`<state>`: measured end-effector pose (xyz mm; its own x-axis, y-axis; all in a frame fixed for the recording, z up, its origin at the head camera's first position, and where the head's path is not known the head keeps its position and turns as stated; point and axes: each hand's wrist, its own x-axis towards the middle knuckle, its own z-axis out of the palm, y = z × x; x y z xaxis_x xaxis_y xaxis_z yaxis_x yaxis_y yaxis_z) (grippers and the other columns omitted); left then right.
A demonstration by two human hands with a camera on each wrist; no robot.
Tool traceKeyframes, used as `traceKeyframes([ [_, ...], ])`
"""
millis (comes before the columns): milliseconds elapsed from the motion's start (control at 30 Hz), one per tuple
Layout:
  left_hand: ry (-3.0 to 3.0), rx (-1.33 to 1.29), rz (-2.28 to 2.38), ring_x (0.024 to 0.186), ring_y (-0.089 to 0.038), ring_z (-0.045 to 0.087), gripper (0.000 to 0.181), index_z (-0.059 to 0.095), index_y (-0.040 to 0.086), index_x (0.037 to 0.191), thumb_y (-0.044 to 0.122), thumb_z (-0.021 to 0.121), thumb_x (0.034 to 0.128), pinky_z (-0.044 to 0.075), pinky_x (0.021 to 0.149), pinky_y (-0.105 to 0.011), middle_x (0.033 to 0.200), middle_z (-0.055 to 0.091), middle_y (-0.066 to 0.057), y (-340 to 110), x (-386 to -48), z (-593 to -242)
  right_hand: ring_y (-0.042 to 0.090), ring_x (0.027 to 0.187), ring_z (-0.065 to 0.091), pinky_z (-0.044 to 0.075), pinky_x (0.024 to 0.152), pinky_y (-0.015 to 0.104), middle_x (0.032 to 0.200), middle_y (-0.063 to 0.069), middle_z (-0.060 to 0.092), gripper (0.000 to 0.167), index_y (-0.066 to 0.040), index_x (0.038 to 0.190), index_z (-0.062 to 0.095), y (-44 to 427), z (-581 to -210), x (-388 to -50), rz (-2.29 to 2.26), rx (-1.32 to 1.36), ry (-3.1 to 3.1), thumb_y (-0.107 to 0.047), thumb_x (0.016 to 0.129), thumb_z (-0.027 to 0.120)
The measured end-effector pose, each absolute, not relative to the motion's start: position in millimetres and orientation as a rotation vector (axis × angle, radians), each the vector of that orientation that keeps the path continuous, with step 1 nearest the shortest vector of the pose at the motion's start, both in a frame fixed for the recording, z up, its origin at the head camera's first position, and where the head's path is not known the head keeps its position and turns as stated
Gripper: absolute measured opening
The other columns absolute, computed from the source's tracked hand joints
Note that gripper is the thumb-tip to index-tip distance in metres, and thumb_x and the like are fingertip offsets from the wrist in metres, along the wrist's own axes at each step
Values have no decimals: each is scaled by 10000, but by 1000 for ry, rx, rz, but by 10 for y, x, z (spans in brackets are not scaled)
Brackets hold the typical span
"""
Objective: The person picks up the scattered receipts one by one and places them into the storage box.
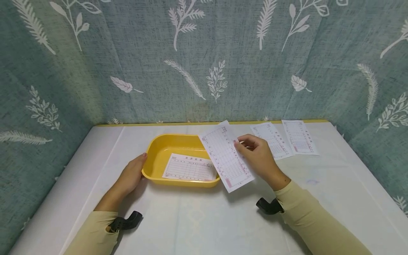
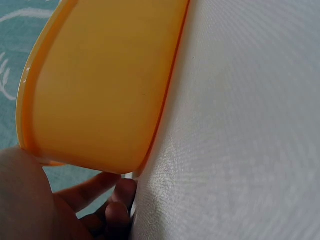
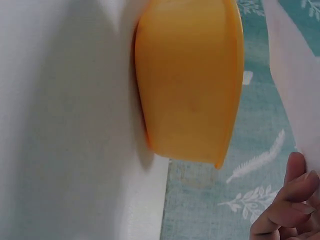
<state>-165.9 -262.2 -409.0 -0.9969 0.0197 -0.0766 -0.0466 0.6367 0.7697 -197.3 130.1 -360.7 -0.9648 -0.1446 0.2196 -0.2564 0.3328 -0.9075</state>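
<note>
My left hand [image 1: 131, 174] grips the left end of a yellow plastic tray [image 1: 157, 161], with the thumb at its rim and fingers curled low against the outer wall in the left wrist view. Inside the tray lies a white paper form [image 1: 190, 169] with a printed grid. A second paper form [image 1: 225, 157] is pinched along its right edge by my right hand [image 1: 259, 157]. This sheet is tilted and covers the tray's right end in the head view. In the right wrist view its blank-looking side [image 3: 295, 75] shows above the fingers.
Two more paper forms, one [image 1: 272, 140] partly behind the right hand and one [image 1: 300, 137] further right, lie overlapping at the table's back right. A leaf-patterned curtain [image 1: 143, 71] stands behind the white table [image 1: 191, 219]. Black curved wrist pieces [image 1: 129, 221] sit at both cuffs.
</note>
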Motion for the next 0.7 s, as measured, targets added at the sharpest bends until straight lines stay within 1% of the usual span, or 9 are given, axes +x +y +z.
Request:
traceKeyframes([
  [100, 2769, -28, 1301, 889, -211, 523, 675, 475, -37, 1395, 481, 169, 1090, 416, 769, -270, 952, 570, -130, -2619, -1652, -4091, 166, 703, 634, 508, 630, 237, 904, 136, 699, 202, -60, 1069, 711, 1282, -3587, -1977, 1722, 389, -2494, -219, 945, 703],
  [233, 2771, -31, 1295, 955, -229, 526, 687, 423, -55, 1451, 472, 168, 1092, 421, 804, -274, 1038, 585, -159, -2624, -1646, -4107, 156, 682, 639, 515, 619, 250, 849, 114, 722, 203, -73, 1030, 694, 1249, -3571, -1982, 1740, 405, -2510, -245, 928, 728],
  [400, 2780, -26, 1297, 887, -203, 517, 681, 458, -56, 1411, 472, 171, 1092, 413, 765, -270, 950, 567, -133, -2626, -1657, -4114, 164, 653, 629, 509, 595, 255, 815, 113, 728, 186, -90, 991, 686, 1213, -3543, -1999, 1749, 413, -2511, -250, 916, 744],
  [500, 2783, -32, 1304, 781, -181, 496, 664, 507, -39, 1329, 484, 177, 1090, 402, 707, -269, 836, 524, -95, -2626, -1667, -4111, 156, 647, 631, 512, 587, 256, 819, 111, 733, 182, -92, 994, 691, 1184, -3524, -2017, 1749, 430, -2509, -248, 916, 743],
  [567, 2778, -37, 1307, 727, -171, 478, 653, 524, -30, 1280, 489, 177, 1089, 397, 672, -269, 789, 500, -75, -2627, -1668, -4112, 150, 641, 632, 513, 578, 258, 824, 115, 735, 173, -86, 997, 692, 1162, -3512, -2028, 1755, 446, -2506, -233, 918, 740],
  [600, 2777, -40, 1308, 708, -169, 473, 647, 534, -25, 1249, 492, 178, 1088, 395, 658, -270, 774, 497, -68, -2627, -1669, -4113, 145, 639, 633, 514, 576, 258, 825, 116, 736, 171, -81, 1000, 690, 1151, -3506, -2035, 1753, 457, -2505, -225, 919, 739],
  [700, 2779, -41, 1308, 704, -168, 473, 645, 534, -19, 1248, 497, 182, 1087, 393, 660, -273, 763, 497, -59, -2629, -1672, -4114, 146, 629, 639, 518, 561, 267, 831, 119, 736, 146, -85, 998, 689, 1118, -3483, -2054, 1754, 475, -2501, -203, 923, 732],
])
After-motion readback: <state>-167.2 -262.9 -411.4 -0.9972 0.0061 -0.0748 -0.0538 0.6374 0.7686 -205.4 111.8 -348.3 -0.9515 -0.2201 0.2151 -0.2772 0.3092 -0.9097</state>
